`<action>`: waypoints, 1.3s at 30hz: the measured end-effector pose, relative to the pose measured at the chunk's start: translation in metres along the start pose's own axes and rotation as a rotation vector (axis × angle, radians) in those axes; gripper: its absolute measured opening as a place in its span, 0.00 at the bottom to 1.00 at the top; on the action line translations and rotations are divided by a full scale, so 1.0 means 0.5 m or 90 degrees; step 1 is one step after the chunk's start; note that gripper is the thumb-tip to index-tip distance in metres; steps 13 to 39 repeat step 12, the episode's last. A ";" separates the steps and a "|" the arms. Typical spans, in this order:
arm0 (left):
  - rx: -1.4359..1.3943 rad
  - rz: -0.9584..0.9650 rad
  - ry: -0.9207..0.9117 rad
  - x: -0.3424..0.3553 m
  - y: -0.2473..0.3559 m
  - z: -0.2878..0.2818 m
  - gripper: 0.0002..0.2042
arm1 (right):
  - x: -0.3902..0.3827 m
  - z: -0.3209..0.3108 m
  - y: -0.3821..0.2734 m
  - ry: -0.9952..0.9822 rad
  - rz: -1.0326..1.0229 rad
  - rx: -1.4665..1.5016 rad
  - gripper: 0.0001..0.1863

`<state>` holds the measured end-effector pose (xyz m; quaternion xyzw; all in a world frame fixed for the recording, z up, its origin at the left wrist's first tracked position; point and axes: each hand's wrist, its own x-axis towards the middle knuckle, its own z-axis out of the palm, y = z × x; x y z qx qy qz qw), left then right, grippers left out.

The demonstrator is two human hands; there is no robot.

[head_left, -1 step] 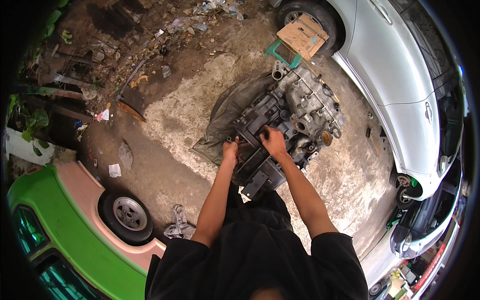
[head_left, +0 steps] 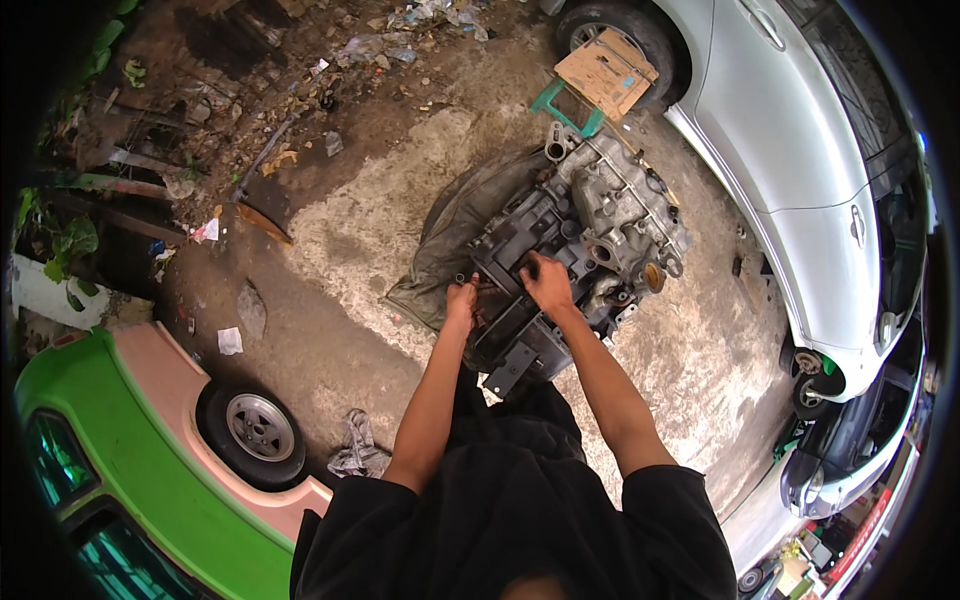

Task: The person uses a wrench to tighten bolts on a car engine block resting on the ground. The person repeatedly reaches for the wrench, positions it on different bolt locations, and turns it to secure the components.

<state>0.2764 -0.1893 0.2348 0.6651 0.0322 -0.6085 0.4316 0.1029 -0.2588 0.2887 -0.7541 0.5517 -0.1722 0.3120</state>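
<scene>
A large engine rests in front of me, with dark parts on its near left side and bare grey metal castings on its far right side. At its left edge my left hand is closed, and a small round ring-like end shows just above the fingers; the rest of that piece is hidden. My right hand lies on the engine's dark middle part with its fingers curled down. What those fingers grip, if anything, is out of sight. A flat dark bracket sits at the engine's near end.
A dark tarp lies under the engine's left side. Beyond it stands a green stool with a wooden board. A silver car is at right, a green and pink car at lower left. Litter covers the far-left ground.
</scene>
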 end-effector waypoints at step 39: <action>-0.074 0.040 -0.122 0.033 -0.038 -0.009 0.08 | 0.001 0.008 0.013 -0.014 0.022 -0.024 0.20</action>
